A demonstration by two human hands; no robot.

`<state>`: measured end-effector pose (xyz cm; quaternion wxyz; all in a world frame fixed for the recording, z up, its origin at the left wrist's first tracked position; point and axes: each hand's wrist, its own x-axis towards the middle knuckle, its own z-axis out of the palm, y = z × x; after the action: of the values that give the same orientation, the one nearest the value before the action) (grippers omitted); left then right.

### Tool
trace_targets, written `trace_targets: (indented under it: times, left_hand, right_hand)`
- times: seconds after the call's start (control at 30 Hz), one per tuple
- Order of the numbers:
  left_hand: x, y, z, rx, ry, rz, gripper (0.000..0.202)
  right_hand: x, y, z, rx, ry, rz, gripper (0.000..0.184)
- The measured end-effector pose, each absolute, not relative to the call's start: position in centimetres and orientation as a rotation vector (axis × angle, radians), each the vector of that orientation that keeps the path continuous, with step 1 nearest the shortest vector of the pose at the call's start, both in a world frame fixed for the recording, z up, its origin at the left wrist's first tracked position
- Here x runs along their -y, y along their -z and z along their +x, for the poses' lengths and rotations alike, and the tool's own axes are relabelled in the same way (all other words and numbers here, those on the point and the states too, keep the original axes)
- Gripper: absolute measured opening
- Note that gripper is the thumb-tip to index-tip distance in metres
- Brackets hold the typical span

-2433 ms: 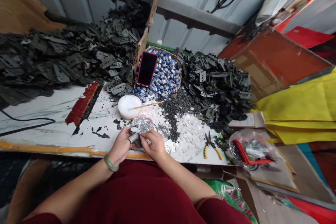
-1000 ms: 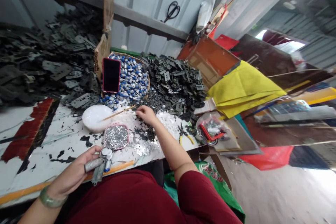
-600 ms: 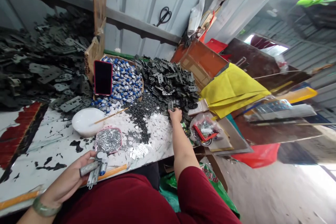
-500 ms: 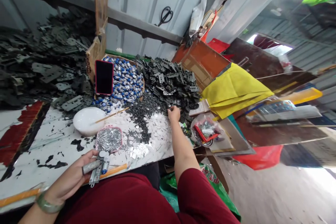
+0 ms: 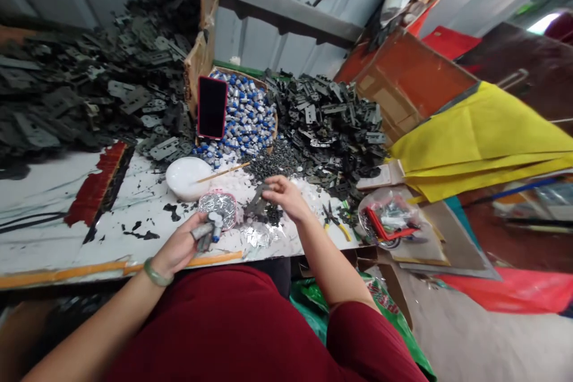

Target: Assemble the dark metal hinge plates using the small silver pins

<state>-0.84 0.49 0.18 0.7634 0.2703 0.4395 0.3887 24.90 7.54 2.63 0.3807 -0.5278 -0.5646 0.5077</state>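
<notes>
Grey metal plate (image 5: 202, 231) with a small blue-capped part (image 5: 216, 235) sits in the left hand (image 5: 176, 245), whose fingers curl closed to keep it raised above the white, black-stained table (image 5: 143, 245). The right hand (image 5: 286, 198) is half spread at a dark hinge plate (image 5: 256, 202); I cannot tell if it pinches. Near the left hand lies a pink-rimmed tray (image 5: 219, 193) of silver pins (image 5: 222, 208), perhaps placed for easy reach, and dark metal plates (image 5: 322, 125) heap on the far side.

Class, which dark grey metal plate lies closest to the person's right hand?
The tilted dark grey metal plate at the fingertips of the right hand, set apart from the heaped dark metal plates behind it.
</notes>
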Motion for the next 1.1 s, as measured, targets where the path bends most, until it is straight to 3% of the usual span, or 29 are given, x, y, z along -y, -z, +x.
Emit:
trace_targets:
  times: [0.1, 0.17, 0.47, 0.87, 0.93, 1.03, 1.1]
  left_hand:
    - [-0.5, 0.1, -0.2, -0.972, -0.856, 0.681, 0.033]
    - [-0.3, 0.3, 0.0, -0.974, -0.837, 0.734, 0.034]
    - [0.3, 0.0, -0.4, -0.990, -0.843, 0.905, 0.031]
    - [1.5, 1.4, -0.8, -0.999, -0.771, 1.143, 0.032]
    - [1.5, 1.7, -0.6, -1.007, -0.718, 1.105, 0.031]
    - [1.3, 1.9, -0.3, -1.030, -0.686, 1.027, 0.031]
    - [1.2, 1.8, -0.1, -1.019, -0.674, 1.010, 0.030]
  right_hand:
    - [-5.3, -1.9, 21.1, 1.417, -1.811, -1.188, 0.036]
    - [-4.6, -1.5, 19.3, 1.429, -1.888, -1.190, 0.037]
    - [-4.5, -0.4, 17.3, 1.669, -1.558, -1.259, 0.041]
    - [-1.1, 1.5, 17.9, 1.876, -1.515, -1.304, 0.039]
    - [-1.2, 1.1, 19.9, 2.092, -1.388, -1.418, 0.031]
    - [-1.8, 0.4, 23.2, 2.431, -0.820, -1.798, 0.014]
    - [-2.4, 0.4, 24.4, 2.594, -0.517, -1.969, 0.015]
